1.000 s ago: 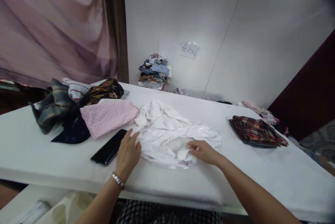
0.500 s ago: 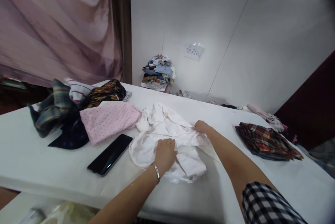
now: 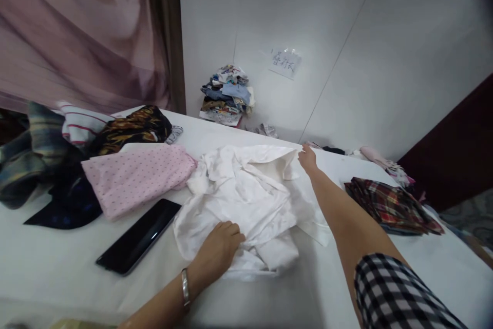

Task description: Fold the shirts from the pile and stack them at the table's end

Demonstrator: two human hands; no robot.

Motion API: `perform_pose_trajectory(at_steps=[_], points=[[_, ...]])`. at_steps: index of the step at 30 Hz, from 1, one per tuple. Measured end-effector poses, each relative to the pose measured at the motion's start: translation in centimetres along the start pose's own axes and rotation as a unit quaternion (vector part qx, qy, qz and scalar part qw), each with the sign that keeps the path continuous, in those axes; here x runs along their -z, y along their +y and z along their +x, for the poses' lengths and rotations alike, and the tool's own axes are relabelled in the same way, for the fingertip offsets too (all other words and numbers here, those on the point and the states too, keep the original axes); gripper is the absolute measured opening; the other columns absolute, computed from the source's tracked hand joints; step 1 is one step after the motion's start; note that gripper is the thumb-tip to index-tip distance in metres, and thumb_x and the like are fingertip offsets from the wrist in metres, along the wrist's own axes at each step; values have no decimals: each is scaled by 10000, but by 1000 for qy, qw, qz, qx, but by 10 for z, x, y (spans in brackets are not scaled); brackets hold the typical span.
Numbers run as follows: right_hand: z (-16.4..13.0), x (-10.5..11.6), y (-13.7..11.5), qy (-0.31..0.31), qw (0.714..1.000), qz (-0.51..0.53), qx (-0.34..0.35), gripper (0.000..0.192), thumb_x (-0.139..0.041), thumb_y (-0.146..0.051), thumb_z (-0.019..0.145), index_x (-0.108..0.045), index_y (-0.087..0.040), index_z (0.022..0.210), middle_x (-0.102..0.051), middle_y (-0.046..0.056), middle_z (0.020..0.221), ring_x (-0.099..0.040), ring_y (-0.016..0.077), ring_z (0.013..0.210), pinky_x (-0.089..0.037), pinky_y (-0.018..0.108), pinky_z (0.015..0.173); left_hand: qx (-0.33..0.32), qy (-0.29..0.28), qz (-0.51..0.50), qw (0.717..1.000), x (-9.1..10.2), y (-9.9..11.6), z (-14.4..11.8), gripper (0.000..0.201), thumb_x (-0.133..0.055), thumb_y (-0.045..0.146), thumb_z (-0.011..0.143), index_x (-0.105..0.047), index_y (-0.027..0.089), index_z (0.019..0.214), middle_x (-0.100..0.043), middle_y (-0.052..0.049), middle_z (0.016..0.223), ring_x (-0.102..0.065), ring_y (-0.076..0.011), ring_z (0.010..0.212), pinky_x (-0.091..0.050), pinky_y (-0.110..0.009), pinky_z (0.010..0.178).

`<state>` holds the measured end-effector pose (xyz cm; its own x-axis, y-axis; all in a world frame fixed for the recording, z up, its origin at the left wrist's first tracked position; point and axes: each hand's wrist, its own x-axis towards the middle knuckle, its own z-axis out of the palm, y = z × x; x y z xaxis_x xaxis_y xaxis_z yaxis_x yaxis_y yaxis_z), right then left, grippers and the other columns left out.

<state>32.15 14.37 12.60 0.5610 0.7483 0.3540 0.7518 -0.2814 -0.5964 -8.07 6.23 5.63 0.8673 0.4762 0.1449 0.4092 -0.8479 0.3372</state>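
Observation:
A crumpled white shirt (image 3: 246, 200) lies in loose folds on the white table, in the middle of the head view. My left hand (image 3: 221, 247), with a silver bracelet at the wrist, rests on its near part, fingers curled together on the fabric. At the far right side, my right hand (image 3: 308, 158) pinches an edge of the shirt and holds it raised and stretched. Left of the shirt lies a black phone (image 3: 138, 236). Behind the phone is a folded pink dotted garment (image 3: 138, 177), close to the shirt's left side.
Plaid garments lie in a red plaid stack (image 3: 391, 203) on the right. A heap with a dark patterned cloth (image 3: 133, 129) and a checked garment (image 3: 46, 134) occupies the far left. Against the wall stands a pile of clothes (image 3: 227, 94), near a paper sign (image 3: 285, 63).
My right hand has moved away from me, drawing the shirt's edge up and outward. My left hand has shifted left and nearer on the shirt. The view has shifted slightly.

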Motion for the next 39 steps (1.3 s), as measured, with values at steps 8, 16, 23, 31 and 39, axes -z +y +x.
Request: perform_pose_trajectory(at_steps=[8, 16, 23, 31, 39], points=[[-114, 16, 25, -280, 955, 12, 100, 325, -527, -210, 771, -730, -205, 1024, -711, 57, 1119, -648, 226, 1027, -490, 355, 931, -25, 48, -6, 999, -2, -5, -12, 242, -470, 48, 864, -666, 189, 871, -620, -48, 843, -549, -204, 822, -428, -351, 746], [-197, 75, 39, -219, 911, -208, 279, 276, -468, -145, 845, -720, -173, 954, -695, 85, 862, -603, 226, 874, -445, 374, 851, -43, 199, -32, 979, 10, 4, -20, 303, -410, 77, 877, -646, 189, 1030, -637, -51, 900, -592, -167, 836, -487, -292, 739], [-288, 115, 57, -111, 933, -187, 286, 300, -407, -171, 923, -688, -180, 1026, -673, 90, 871, -601, 216, 838, -471, 367, 784, 3, 111, 17, 994, 8, 7, -40, 293, -453, 63, 849, -650, 198, 1018, -644, -51, 936, -593, -192, 883, -487, -330, 790], [-341, 118, 77, -88, 948, -144, 269, 297, -439, -237, 904, -721, -250, 999, -696, 77, 874, -649, 221, 812, -528, 346, 723, 133, 65, 96, 984, 18, 6, -44, 365, -474, 9, 713, -661, 183, 973, -655, -78, 1059, -578, -250, 1019, -466, -418, 867], [-346, 107, 99, -134, 968, -150, 152, 315, -436, -248, 858, -745, -275, 910, -708, 79, 902, -656, 250, 854, -543, 394, 776, 72, 255, 75, 961, 22, -18, -68, 444, -458, 35, 693, -670, 189, 1052, -694, -85, 1102, -618, -237, 1066, -496, -406, 943]])
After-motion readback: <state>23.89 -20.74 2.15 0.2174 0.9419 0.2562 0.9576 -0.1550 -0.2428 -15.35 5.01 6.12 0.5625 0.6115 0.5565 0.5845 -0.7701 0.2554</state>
